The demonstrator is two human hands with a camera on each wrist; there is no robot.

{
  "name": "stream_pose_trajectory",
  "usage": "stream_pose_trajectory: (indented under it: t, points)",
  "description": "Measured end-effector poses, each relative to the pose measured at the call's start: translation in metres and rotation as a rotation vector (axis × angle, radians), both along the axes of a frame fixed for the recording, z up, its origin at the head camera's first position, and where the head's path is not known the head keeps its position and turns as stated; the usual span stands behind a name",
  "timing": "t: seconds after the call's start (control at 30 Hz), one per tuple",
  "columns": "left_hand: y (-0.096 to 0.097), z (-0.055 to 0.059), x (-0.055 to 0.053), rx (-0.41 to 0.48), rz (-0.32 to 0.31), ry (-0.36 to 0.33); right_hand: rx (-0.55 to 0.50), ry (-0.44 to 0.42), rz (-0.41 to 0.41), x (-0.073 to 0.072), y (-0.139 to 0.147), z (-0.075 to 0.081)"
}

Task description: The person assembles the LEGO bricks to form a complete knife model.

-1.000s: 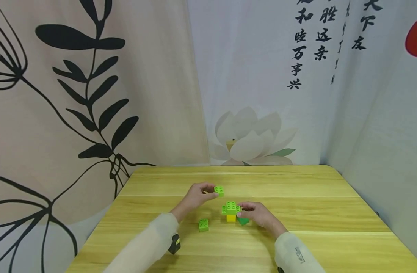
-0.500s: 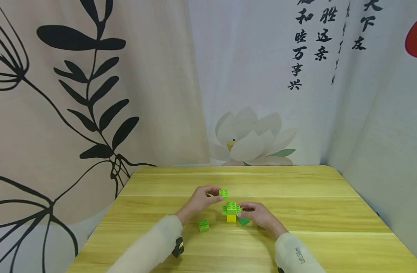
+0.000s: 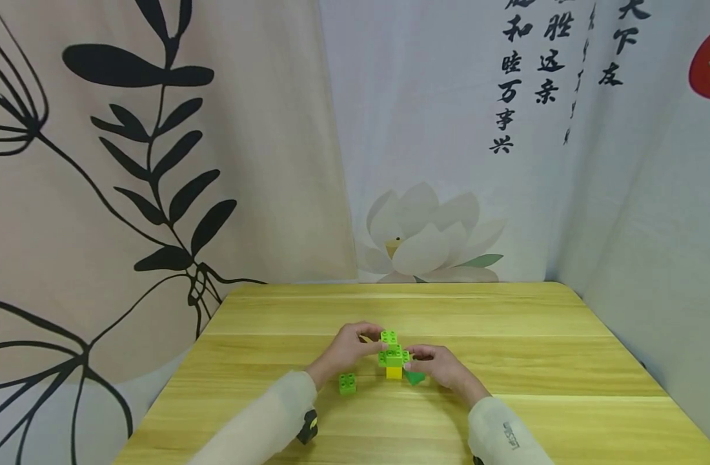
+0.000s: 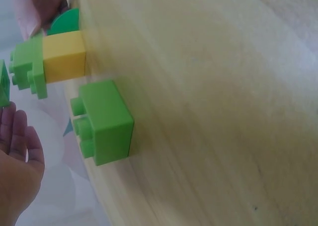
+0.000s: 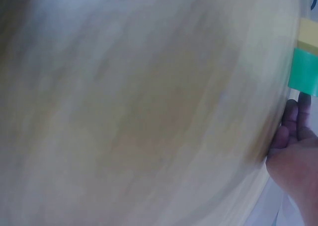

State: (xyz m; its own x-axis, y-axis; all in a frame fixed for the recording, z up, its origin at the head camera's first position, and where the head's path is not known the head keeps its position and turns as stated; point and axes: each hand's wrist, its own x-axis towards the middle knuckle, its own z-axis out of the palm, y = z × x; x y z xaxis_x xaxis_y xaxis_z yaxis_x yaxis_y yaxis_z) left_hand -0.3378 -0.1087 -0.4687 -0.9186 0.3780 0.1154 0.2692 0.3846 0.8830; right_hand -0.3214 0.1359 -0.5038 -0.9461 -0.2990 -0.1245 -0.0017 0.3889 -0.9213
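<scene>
Yellow block (image 3: 394, 372) as reference: smooth plastic, squared sides, standing on the table (image 3: 506, 336), which is pale wood with streaky horizontal grain. Directly on top of it: stepped light-green section (image 3: 394, 356), glossy plastic, round studs on a raised middle and on lower ends at each side. Dark-green piece (image 3: 415, 376) sits just right of yellow, curved edge visible in the left wrist view. Loose green block (image 3: 347, 383) is on the table left of yellow, boxy, flat-sided, round studs up, touching nothing else.

Left hand (image 3: 350, 349): thumb and fingers pinching a small studded lime block (image 3: 388, 337), above yellow and slightly to its far side. Left wrist view shows a narrow gap between that block and the studs below. Other fingers loosely bent, in the same view.

Right hand (image 3: 442, 365): right of yellow, thumb and fingers closed in on the right end of the stepped section, next to dark-green. Exact fingertip contact there is too small to confirm.
</scene>
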Motion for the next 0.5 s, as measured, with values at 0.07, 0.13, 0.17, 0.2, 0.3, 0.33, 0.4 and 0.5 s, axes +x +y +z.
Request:
stream_pose_trajectory:
  t: [0.07, 0.13, 0.17, 0.2, 0.3, 0.33, 0.4, 0.5]
  points:
    - [0.0010, -0.0017, 0.0006, 0.000, -0.003, -0.002, -0.001, 0.002, -0.001, 0.0003, 0.0004, 0.0001]
    - [0.0020, -0.0038, 0.0007, -0.002, -0.001, -0.005, 0.000, 0.008, 0.001, 0.0003, 0.0008, -0.0001]
    - [0.0025, -0.0045, 0.0008, -0.002, 0.002, -0.008, -0.001, 0.010, 0.002, 0.0000, 0.0010, -0.0003]
    - [0.0029, -0.0056, 0.0008, -0.003, 0.002, -0.008, -0.001, 0.011, 0.000, -0.0003, 0.0010, -0.0006]
    - [0.0037, -0.0083, 0.0004, -0.010, 0.006, -0.010, 0.004, 0.013, -0.004, -0.0012, 0.0005, -0.0013]
    - [0.0040, -0.0086, 0.0007, -0.012, 0.007, -0.011, 0.006, 0.013, -0.003, -0.0013, 0.0003, -0.0013]
    - [0.0042, -0.0096, 0.0007, -0.019, 0.006, -0.011, 0.010, 0.014, -0.005, -0.0014, 0.0002, -0.0017]
    - [0.0043, -0.0100, 0.0008, -0.022, 0.004, -0.010, 0.012, 0.016, -0.007, -0.0007, 0.0005, -0.0016]
